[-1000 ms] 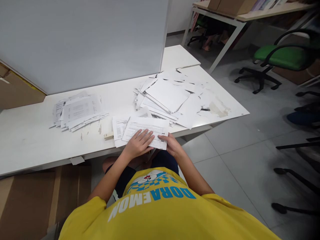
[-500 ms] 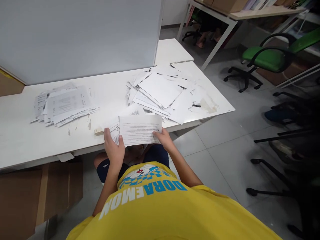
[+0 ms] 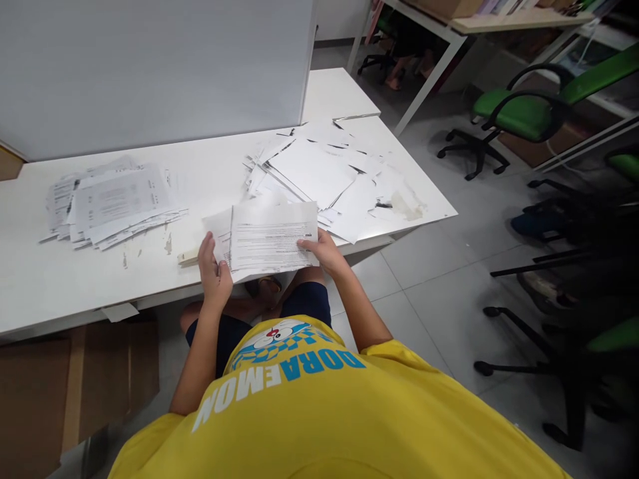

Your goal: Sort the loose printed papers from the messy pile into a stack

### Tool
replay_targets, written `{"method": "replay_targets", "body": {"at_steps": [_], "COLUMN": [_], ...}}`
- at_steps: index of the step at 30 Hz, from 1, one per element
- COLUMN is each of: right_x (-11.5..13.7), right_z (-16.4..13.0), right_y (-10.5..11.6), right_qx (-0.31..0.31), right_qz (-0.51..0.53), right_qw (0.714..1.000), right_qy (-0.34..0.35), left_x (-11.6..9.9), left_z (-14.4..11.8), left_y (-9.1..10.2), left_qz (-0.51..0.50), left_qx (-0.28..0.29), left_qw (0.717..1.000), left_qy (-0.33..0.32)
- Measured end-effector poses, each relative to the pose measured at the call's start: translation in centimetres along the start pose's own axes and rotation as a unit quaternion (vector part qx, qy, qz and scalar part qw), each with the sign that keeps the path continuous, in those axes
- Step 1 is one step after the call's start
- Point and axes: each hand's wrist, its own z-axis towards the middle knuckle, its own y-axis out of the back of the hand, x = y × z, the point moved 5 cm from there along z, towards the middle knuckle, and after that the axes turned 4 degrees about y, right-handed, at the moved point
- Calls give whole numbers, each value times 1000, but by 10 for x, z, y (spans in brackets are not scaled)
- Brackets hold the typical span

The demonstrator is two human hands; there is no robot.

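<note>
Printed sheets of paper (image 3: 273, 239) hang over the table's front edge, held between my hands. My right hand (image 3: 325, 251) pinches their right edge, thumb on the printed face. At the left edge, my left hand (image 3: 215, 274) grips the sheets between thumb and fingers. A folded or overlapping part, with a dark edge line, lies at the left of the printed face. Just behind the held sheets is a loose, fanned heap of paper (image 3: 314, 169). Another stack of printed paper (image 3: 120, 198) lies farther left on the table.
The white table (image 3: 144, 269) has a grey partition (image 3: 160, 66) along its back. A small pale block (image 3: 188, 257) sits by my left hand. Cardboard boxes (image 3: 104, 379) stand below at left. Green chairs (image 3: 522, 113) are at right; a person's feet show at the back.
Both hands have lifted the sheets a little, and more of the printed face shows. The grip stays the same. My view has shifted slightly; the two paper piles lie as before.
</note>
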Motion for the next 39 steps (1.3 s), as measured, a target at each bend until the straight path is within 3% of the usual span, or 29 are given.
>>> {"method": "replay_targets", "body": {"at_steps": [5,10,15,18,22,31,39], "right_x": [10,6,-10,-13,-10,-20,-17], "right_z": [4,10,12,12,15,-2,-6], "right_y": [5,13,4,-3,-6,-4,-4], "right_qx": [-48,-110,-106,-93,-81,-121,-109], "right_qz": [-12,-20,-17,-23,-24,-38,-35], "right_qw": [995,984,988,989,985,983,984], "right_qy": [92,141,109,114,148,131,134], "left_x": [-12,-15,4,4,-3,7,10], "left_z": [13,26,33,37,39,26,19], "left_y": [6,-13,-35,-40,-41,-37,-42], "left_qz": [-32,-73,-65,-63,-57,-57,-26], "left_qx": [-72,-46,-44,-43,-47,-57,-52], "left_qw": [996,996,997,997,997,996,997], "left_qy": [36,18,7,-7,-4,33,40]}}
